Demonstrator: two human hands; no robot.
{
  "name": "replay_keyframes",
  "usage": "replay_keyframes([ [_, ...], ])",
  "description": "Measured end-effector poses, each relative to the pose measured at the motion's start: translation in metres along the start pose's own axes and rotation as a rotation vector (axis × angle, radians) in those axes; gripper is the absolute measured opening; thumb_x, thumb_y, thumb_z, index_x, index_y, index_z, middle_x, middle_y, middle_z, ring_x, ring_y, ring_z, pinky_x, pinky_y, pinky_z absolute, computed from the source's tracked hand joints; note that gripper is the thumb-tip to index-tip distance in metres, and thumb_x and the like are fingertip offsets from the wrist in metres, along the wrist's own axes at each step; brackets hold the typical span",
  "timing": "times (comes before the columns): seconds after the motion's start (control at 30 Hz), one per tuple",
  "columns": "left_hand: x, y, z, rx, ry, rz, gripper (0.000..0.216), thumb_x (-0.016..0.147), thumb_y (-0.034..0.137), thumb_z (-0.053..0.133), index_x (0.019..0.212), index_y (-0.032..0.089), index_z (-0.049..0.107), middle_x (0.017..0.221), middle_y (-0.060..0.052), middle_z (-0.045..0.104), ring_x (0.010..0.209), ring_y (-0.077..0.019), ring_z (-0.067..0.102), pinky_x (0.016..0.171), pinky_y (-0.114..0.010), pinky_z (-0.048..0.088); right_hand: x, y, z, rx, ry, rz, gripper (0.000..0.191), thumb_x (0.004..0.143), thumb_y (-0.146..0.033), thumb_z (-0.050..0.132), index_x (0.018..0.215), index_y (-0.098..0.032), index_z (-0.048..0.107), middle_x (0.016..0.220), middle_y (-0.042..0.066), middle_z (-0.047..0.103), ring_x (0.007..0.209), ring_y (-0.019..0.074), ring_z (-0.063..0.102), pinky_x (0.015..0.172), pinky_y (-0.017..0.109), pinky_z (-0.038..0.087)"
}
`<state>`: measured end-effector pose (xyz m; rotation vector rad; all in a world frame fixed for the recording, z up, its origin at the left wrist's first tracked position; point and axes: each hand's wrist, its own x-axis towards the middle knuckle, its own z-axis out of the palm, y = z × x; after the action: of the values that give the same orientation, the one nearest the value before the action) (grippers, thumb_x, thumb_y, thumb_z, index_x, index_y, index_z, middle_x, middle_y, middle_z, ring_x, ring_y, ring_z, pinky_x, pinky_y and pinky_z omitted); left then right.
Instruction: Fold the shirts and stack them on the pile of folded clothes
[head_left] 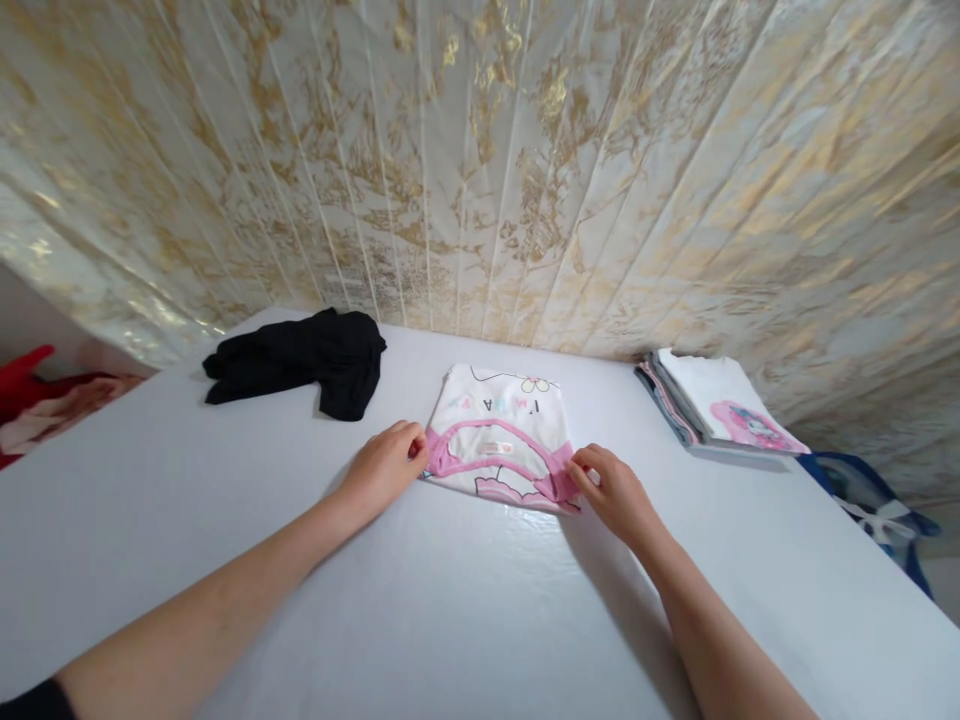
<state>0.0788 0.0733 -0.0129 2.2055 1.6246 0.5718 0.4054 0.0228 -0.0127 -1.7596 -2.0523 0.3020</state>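
Observation:
A small white shirt with pink neck trim, printed letters and a flower lies folded on the white table, its neckline toward me. At its left pink corner, my left hand pinches the edge of the cloth. My right hand has thumb and forefinger closed on the right pink corner. The fingertips of both hands partly cover those corners.
A black garment lies loosely at the back left. On the back right stands a stack of folded clothes. Beyond the right edge is a blue-trimmed bag; red and pink cloth lies past the left edge. A patterned curtain hangs behind.

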Motion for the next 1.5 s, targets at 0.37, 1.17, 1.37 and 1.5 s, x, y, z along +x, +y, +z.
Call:
replay_keyframes([
  [0.37,0.004,-0.002,0.002,-0.062,-0.032,-0.133,0.030,0.076,0.044,0.053,0.100,0.026,0.054,0.077,0.003,0.067,0.069,-0.0196,0.063,0.063,-0.028,0.044,-0.002,0.017,-0.016,0.132,-0.010,0.290,0.018,0.085,-0.033,0.047,0.075,-0.023,0.058,0.072,0.000,0.064,0.067,0.0161,0.057,0.060,0.026,0.038],
  [1.17,-0.004,0.133,0.038,-0.033,-0.049,0.568,0.015,0.086,0.027,0.061,0.100,0.023,0.057,0.100,-0.003,0.059,0.098,-0.0233,0.054,0.086,-0.038,0.042,-0.005,0.012,-0.012,0.557,-0.063,0.178,0.010,0.078,-0.030,0.056,0.079,-0.020,0.057,0.072,-0.003,0.058,0.066,0.0129,0.052,0.061,0.024,0.039],
  [1.37,0.024,0.149,0.068,0.007,0.012,0.498,0.007,0.088,0.013,0.054,0.089,0.020,0.057,0.095,-0.004,0.058,0.093,-0.0215,0.054,0.081,-0.035,0.042,-0.004,0.019,-0.009,0.652,-0.062,0.172,0.012,0.077,-0.031,0.058,0.081,-0.019,0.056,0.069,-0.004,0.055,0.063,0.0118,0.049,0.058,0.024,0.039],
  [1.5,0.033,0.142,0.062,-0.165,0.055,0.414,0.010,0.091,0.018,0.053,0.081,0.019,0.057,0.090,-0.003,0.059,0.089,-0.0202,0.054,0.077,-0.033,0.043,-0.008,0.012,-0.017,0.549,-0.082,0.195,0.024,0.077,-0.026,0.056,0.101,-0.021,0.055,0.078,-0.004,0.057,0.064,0.0118,0.053,0.059,0.024,0.040],
])
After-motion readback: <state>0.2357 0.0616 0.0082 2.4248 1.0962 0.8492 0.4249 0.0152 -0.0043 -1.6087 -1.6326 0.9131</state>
